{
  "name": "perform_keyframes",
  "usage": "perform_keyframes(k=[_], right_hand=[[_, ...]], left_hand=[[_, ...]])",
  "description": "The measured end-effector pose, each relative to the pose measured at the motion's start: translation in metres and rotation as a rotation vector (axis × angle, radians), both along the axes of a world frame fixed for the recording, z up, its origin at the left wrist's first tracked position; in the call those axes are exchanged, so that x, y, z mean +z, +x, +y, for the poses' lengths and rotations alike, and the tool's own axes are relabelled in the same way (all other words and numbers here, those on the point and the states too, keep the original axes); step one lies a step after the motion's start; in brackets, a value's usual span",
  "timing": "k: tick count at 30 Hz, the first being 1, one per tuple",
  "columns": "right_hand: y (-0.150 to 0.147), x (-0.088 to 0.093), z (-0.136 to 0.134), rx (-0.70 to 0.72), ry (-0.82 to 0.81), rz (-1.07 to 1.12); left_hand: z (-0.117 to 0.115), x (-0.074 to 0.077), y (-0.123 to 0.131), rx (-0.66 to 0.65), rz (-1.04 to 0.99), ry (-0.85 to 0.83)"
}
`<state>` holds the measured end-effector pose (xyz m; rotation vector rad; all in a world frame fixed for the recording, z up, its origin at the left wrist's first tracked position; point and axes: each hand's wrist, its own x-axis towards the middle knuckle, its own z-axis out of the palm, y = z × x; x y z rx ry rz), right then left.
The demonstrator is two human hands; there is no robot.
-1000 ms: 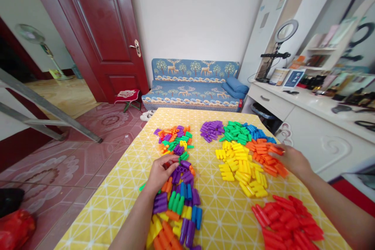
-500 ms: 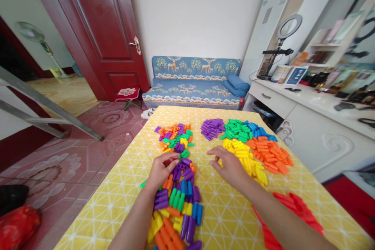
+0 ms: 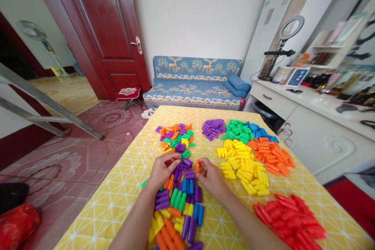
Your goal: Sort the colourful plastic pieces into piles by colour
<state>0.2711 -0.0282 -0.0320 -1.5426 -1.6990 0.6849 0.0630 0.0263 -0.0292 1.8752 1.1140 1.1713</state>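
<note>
- Right hand (image 3: 211, 178): thumb and fingertips pinched on one orange tube block (image 3: 198, 166), just right of the mixed tube blocks (image 3: 176, 200).
- That orange block: long axis runs up-down in view; can't tell if it stands upright or points away from the person.
- Key relation: orange pile (image 3: 271, 156) lies right of the right hand and slightly farther off, with yellow pile (image 3: 244, 166) between. Right hand is nearer to it; left is well apart.
- Left hand (image 3: 162, 170): fingers curled, thumb close to fingertips, over the left side of the mixed blocks; some red shows under the fingers. Can't tell whether it's gripped.
- Purple triple-tube block (image 3: 184, 166), open ends showing, sits between the two hands.
- Second mixed cluster (image 3: 175, 136): beyond left hand, mostly orange, green, purple, a little yellow.
- Other single-colour piles, right half of desk (image 3: 218, 226): purple pile (image 3: 213, 129), green pile (image 3: 238, 131) and blue pile (image 3: 258, 129) in a row at the far side; red pile (image 3: 293, 220) nearer the person, right of the right forearm.
- Desk has yellow patterned cover; blue deer-print sofa (image 3: 190, 88) behind.
</note>
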Motion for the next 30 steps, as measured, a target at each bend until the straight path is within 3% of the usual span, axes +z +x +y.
perform_keyframes(k=[5, 7, 10, 15, 18, 22, 25, 28, 30], right_hand=[[0.034, 0.04, -0.01, -0.004, 0.071, -0.054], [0.068, 0.058, -0.01, -0.063, 0.12, -0.151], [0.142, 0.072, -0.008, -0.216, 0.178, -0.314], [0.271, 0.058, -0.017, -0.47, 0.096, -0.563], [0.312, 0.04, -0.026, -0.513, 0.035, -0.569], [0.324, 0.027, -0.03, -0.469, 0.022, -0.506], [0.318, 0.031, -0.028, -0.45, 0.03, -0.477], [0.294, 0.047, -0.023, -0.505, 0.072, -0.507], [0.261, 0.058, -0.019, -0.508, 0.145, -0.471]], left_hand=[[0.001, 0.002, 0.001, 0.003, -0.002, -0.014], [0.001, 0.002, 0.001, 0.01, 0.0, -0.018], [0.001, 0.0, 0.0, 0.019, 0.007, -0.025], [0.001, -0.001, 0.0, 0.021, 0.01, -0.023], [0.002, -0.001, 0.0, 0.025, 0.018, -0.015], [0.002, -0.001, 0.001, 0.033, 0.02, -0.018], [0.002, 0.0, 0.001, 0.037, 0.016, -0.024], [0.001, 0.001, 0.001, 0.035, 0.005, -0.022], [0.001, 0.002, 0.001, 0.031, 0.0, -0.022]])
